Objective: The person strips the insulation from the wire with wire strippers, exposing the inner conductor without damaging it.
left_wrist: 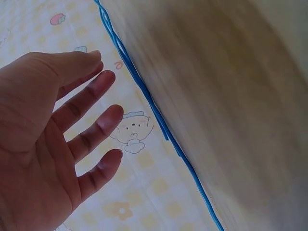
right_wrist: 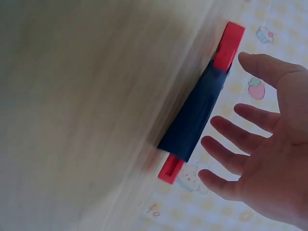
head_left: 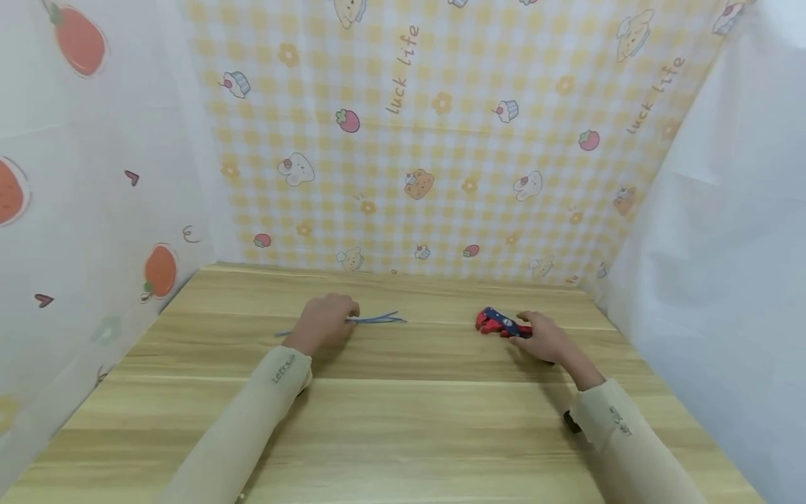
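Observation:
Thin blue wires (head_left: 378, 319) lie on the tabletop at centre left, their right ends fanned apart. My left hand (head_left: 324, 322) reaches over them and hides their middle part. In the left wrist view, its fingers (left_wrist: 98, 127) are spread and loosely bent, apart from the wires (left_wrist: 149, 98). To the right lies a red and dark-blue wire stripper (head_left: 502, 323), its handle end partly covered by my right hand (head_left: 544, 337). The right wrist view has that hand (right_wrist: 269, 149) with parted, relaxed fingers beside the wire stripper (right_wrist: 195, 113), gripping nothing.
The wood-grain table (head_left: 415, 434) meets a yellow checked cloth (head_left: 453, 161) at the back. A white printed sheet (head_left: 113, 196) borders the left side and a plain white sheet (head_left: 711, 231) the right. A small dark piece (head_left: 571, 421) sits by the right sleeve.

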`<state>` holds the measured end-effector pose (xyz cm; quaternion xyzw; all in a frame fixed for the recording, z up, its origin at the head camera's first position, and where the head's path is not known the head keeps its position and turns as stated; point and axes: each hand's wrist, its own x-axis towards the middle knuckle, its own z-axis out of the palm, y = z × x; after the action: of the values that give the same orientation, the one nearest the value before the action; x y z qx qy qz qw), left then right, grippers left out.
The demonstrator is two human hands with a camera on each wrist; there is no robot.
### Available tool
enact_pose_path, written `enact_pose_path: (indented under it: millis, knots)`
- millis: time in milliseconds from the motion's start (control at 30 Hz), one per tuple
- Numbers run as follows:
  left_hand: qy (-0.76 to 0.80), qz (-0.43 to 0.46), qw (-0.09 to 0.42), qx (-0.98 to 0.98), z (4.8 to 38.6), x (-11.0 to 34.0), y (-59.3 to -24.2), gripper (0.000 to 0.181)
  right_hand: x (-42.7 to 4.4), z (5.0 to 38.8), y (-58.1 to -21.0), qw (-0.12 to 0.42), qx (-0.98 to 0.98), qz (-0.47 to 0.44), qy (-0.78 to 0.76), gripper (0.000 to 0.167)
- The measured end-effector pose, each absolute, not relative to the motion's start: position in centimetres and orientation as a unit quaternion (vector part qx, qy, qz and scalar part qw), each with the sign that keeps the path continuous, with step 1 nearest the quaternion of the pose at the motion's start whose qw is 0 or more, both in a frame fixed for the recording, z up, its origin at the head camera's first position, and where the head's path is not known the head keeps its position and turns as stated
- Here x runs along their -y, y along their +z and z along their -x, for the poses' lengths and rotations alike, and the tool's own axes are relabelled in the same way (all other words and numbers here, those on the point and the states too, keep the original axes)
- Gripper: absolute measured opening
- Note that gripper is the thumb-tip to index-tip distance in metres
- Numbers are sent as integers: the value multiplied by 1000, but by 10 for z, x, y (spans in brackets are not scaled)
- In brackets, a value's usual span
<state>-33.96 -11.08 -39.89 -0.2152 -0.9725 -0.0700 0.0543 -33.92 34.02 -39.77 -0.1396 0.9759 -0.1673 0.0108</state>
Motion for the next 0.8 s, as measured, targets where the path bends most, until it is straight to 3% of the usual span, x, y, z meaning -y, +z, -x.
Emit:
enact_pose_path:
  millis: [800]
  knots:
    - [-54, 221, 0, 974, 353, 114, -403, 11, -353, 343, -399, 46, -976, 133, -164, 62]
